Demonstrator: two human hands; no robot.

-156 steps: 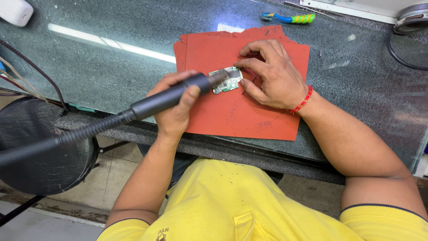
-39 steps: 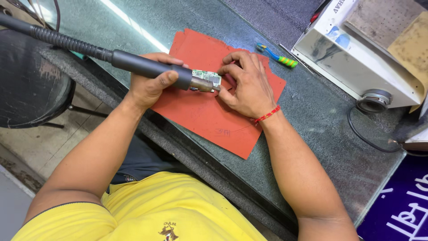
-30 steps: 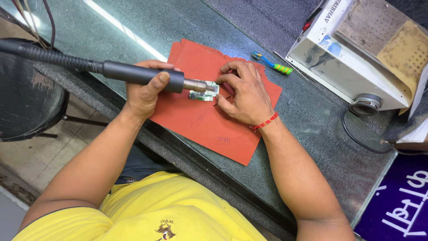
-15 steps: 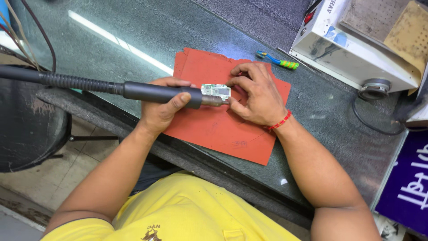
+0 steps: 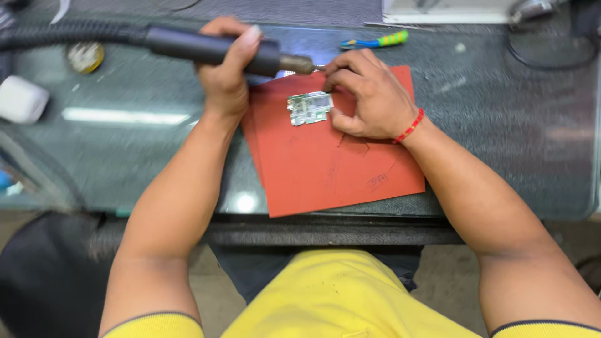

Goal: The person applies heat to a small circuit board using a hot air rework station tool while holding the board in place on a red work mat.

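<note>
Heat tool lifted off the circuit board

The left hand [image 5: 225, 84], grip closed round the hot-air tool [image 5: 206, 49], now holds its nozzle beyond the circuit board [image 5: 309, 107]; the right hand [image 5: 366, 97] apparently pins that board on the red mat [image 5: 332, 166], mid-counter [image 5: 501, 144].

The left hand [image 5: 226, 75] gripped a black hot-air handpiece [image 5: 213, 49] by its barrel, its metal nozzle pointing right above the far edge of a red mat [image 5: 332, 163] that lay on the near half of the grey desk [image 5: 501, 138]. The right hand [image 5: 366, 94], a red thread bracelet [image 5: 410, 126] at the wrist, pressed its fingertips against the right side of a small circuit board [image 5: 309, 107] on the mat's far part. A screwdriver with a blue and yellow-green handle [image 5: 374, 42] lay near the desk's far edge, and a white rounded object [image 5: 22, 99] sat towards its left edge.
</note>
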